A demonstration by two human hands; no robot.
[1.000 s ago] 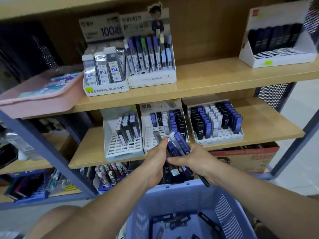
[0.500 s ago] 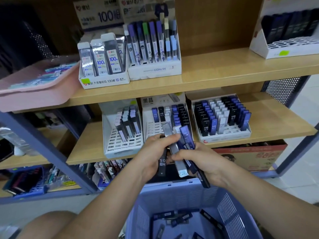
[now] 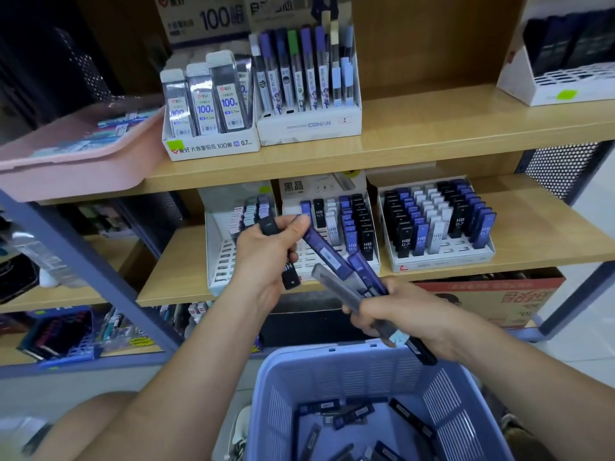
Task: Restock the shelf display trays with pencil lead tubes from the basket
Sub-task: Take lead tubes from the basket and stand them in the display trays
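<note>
My right hand [image 3: 396,314] grips a fanned bundle of lead tubes [image 3: 352,277], blue, grey and black, in front of the lower shelf. My left hand [image 3: 266,257] holds a black HB tube [image 3: 289,274] in its palm and pinches the top end of a blue tube [image 3: 319,247] from the bundle. Behind the hands stand three white display trays: a left tray [image 3: 221,261] with a few grey tubes, a middle tray [image 3: 332,257] partly filled, and a right tray [image 3: 442,257] nearly full. The lilac basket [image 3: 352,371] below holds several loose tubes.
The upper shelf [image 3: 416,131] carries two lead boxes and a white display at the right. A pink tub [image 3: 76,168] juts out at the left. A red carton [image 3: 492,297] sits under the lower shelf. A blue metal upright [image 3: 100,281] slants at the left.
The camera has come closer to the shelf. My left hand has risen and drawn a blue tube up and left out of the bundle. My right hand has dropped slightly to the right.
</note>
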